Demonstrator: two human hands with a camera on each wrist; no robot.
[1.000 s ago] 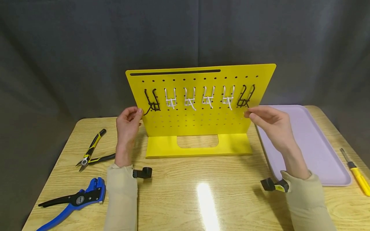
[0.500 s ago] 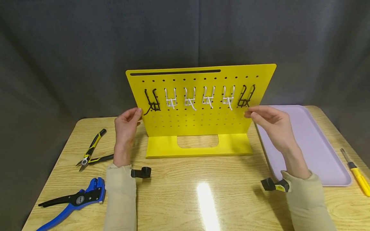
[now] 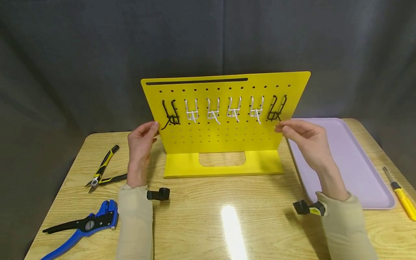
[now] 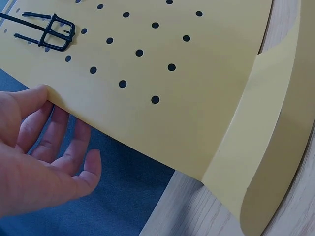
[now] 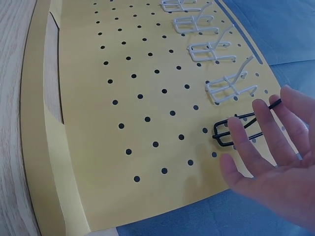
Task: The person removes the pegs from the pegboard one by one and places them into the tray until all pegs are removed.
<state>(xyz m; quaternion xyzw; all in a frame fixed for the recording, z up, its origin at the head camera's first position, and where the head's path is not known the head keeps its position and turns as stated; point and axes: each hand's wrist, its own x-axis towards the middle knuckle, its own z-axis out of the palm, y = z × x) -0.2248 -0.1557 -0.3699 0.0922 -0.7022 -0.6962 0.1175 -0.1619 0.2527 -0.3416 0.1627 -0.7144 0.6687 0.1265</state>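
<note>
A yellow pegboard (image 3: 221,139) stands upright on its flat base, leaning back a little. My left hand (image 3: 140,141) grips its left edge, thumb on the front face (image 4: 42,93) and the other fingers round behind. Just beside that thumb hangs a black wire hook (image 3: 172,117). At the board's right side my right hand (image 3: 305,141) pinches the prong tip of another black wire hook (image 5: 224,135) between thumb and forefinger, its other fingers spread in front of the board. Between the black hooks runs a row of several white wire hooks (image 3: 213,113).
Left on the wooden table (image 3: 195,216) lie yellow-and-black cutters (image 3: 104,168) and a blue-and-black wire stripper (image 3: 94,220). A lilac tray (image 3: 354,169) sits at the right, partly under my right arm, with a yellow-handled screwdriver (image 3: 404,198) beyond it. A dark curtain (image 3: 208,36) hangs behind.
My left hand has shifted slightly left along with its forearm, still at the board's edge. The right hand, the hooks and the board are nearly unmoved.
</note>
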